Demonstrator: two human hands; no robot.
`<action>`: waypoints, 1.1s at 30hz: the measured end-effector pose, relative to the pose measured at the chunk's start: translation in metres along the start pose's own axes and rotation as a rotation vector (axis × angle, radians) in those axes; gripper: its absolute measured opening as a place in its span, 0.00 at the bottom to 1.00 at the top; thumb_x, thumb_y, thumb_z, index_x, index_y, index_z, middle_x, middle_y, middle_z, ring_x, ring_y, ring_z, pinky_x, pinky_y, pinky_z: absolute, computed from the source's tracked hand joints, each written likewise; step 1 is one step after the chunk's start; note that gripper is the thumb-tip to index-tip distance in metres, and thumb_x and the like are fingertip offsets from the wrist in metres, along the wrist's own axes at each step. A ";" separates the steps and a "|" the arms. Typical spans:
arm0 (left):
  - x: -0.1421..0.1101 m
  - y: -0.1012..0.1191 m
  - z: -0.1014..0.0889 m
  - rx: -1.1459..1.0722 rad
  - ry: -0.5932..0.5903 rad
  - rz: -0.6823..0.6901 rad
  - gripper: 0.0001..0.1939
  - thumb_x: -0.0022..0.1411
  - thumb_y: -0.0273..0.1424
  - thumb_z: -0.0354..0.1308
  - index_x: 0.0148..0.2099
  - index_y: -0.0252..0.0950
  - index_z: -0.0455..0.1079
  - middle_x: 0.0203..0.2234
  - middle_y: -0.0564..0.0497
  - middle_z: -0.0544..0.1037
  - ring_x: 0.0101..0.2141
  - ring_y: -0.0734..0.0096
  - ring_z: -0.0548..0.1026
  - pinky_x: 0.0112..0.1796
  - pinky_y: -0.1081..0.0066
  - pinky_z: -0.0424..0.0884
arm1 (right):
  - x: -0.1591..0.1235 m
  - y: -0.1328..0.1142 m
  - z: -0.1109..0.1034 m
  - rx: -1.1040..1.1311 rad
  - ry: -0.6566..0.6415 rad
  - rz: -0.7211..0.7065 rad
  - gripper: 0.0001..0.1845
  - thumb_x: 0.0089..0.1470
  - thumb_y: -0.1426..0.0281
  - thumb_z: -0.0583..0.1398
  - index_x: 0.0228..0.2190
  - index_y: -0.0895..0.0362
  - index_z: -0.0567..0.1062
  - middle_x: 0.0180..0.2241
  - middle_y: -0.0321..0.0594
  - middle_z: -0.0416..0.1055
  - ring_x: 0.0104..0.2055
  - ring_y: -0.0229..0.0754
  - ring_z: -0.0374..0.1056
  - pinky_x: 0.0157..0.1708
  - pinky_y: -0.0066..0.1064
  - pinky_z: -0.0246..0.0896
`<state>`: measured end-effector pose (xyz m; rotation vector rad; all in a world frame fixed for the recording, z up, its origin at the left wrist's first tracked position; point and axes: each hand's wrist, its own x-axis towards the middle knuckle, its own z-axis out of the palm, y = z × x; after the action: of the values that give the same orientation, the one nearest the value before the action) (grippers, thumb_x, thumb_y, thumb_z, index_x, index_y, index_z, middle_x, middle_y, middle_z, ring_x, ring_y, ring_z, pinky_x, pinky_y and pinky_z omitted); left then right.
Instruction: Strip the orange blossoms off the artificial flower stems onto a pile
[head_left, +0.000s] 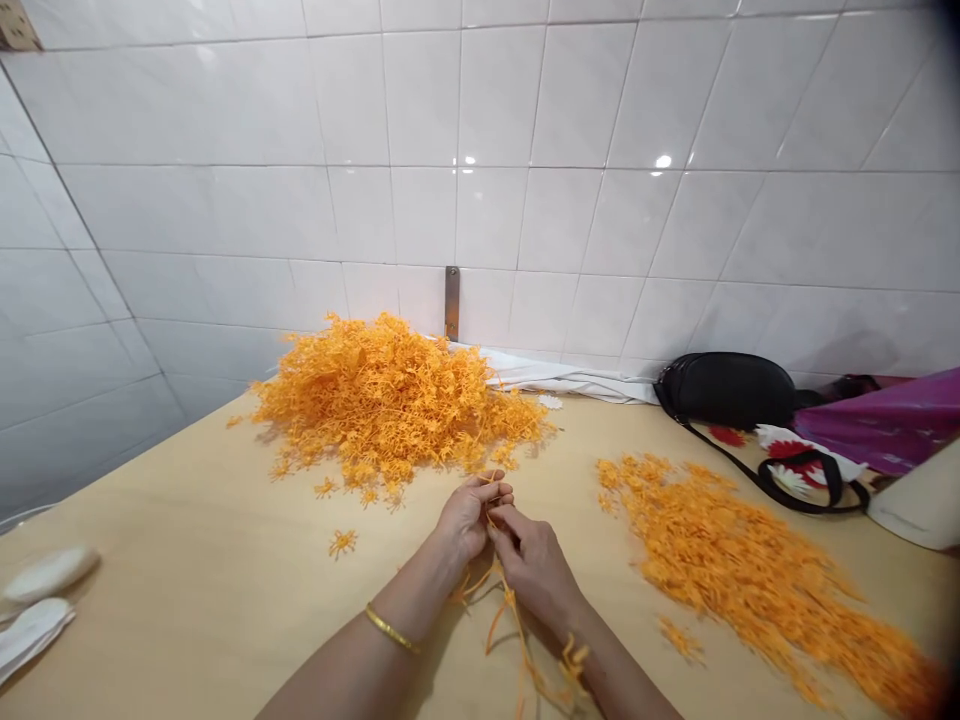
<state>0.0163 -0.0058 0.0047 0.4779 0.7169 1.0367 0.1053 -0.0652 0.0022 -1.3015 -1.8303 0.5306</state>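
Note:
Both of my hands meet over the middle of the table. My left hand (466, 515), with a gold bangle on its wrist, is closed with the fingers curled around thin orange plastic strands (510, 598). My right hand (536, 562) pinches the same strands just below the left fingers. Their lower ends hang toward the near edge, partly blurred, with small branching tips. Beyond my left hand rises a large heap of orange spidery plastic flower pieces (382, 395). One loose flower piece (343, 542) lies left of my hands. The exact joint between my fingertips is hidden.
To the right spreads a second pile of orange pieces (735, 560). Behind it are a black bag (739, 390) with its strap, red and white artificial flowers (799, 465) and purple cloth (892, 420). A white oval object (51, 573) lies at left. Tiled wall (495, 210) closes the back.

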 end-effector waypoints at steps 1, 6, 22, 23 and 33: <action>0.000 0.000 -0.002 -0.011 -0.021 0.015 0.10 0.50 0.17 0.50 0.36 0.32 0.61 0.17 0.54 0.67 0.19 0.80 0.67 0.22 0.80 0.63 | 0.001 0.000 -0.001 0.049 0.006 0.004 0.12 0.51 0.70 0.48 0.24 0.58 0.69 0.20 0.35 0.64 0.21 0.34 0.56 0.22 0.24 0.48; -0.004 0.008 -0.013 0.059 -0.075 0.003 0.09 0.53 0.21 0.49 0.39 0.30 0.61 0.16 0.54 0.68 0.15 0.82 0.63 0.19 0.79 0.60 | 0.009 0.009 -0.007 0.223 0.160 0.057 0.13 0.51 0.65 0.50 0.23 0.59 0.68 0.18 0.33 0.60 0.21 0.33 0.54 0.21 0.23 0.48; -0.044 0.060 -0.003 1.221 -0.304 0.199 0.14 0.48 0.38 0.55 0.33 0.32 0.71 0.24 0.51 0.72 0.24 0.76 0.66 0.25 0.77 0.57 | 0.023 0.062 -0.017 0.152 0.359 0.221 0.12 0.47 0.64 0.51 0.22 0.58 0.69 0.15 0.31 0.59 0.18 0.33 0.54 0.19 0.24 0.48; -0.049 0.064 -0.006 1.239 -0.277 0.185 0.16 0.48 0.39 0.56 0.37 0.32 0.70 0.26 0.50 0.72 0.26 0.74 0.67 0.26 0.77 0.58 | 0.023 0.063 -0.016 0.163 0.355 0.224 0.12 0.47 0.65 0.51 0.22 0.59 0.69 0.16 0.32 0.59 0.18 0.33 0.54 0.19 0.24 0.48; -0.118 0.051 -0.034 1.454 -0.440 0.228 0.34 0.34 0.31 0.65 0.48 0.42 0.64 0.46 0.46 0.66 0.46 0.57 0.61 0.44 0.67 0.56 | 0.026 0.064 -0.017 0.168 0.322 0.238 0.12 0.46 0.65 0.52 0.22 0.59 0.69 0.16 0.32 0.60 0.17 0.32 0.54 0.19 0.24 0.48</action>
<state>-0.0771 -0.0877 0.0518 2.0002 0.9371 0.4071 0.1519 -0.0195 -0.0246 -1.4060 -1.3490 0.5521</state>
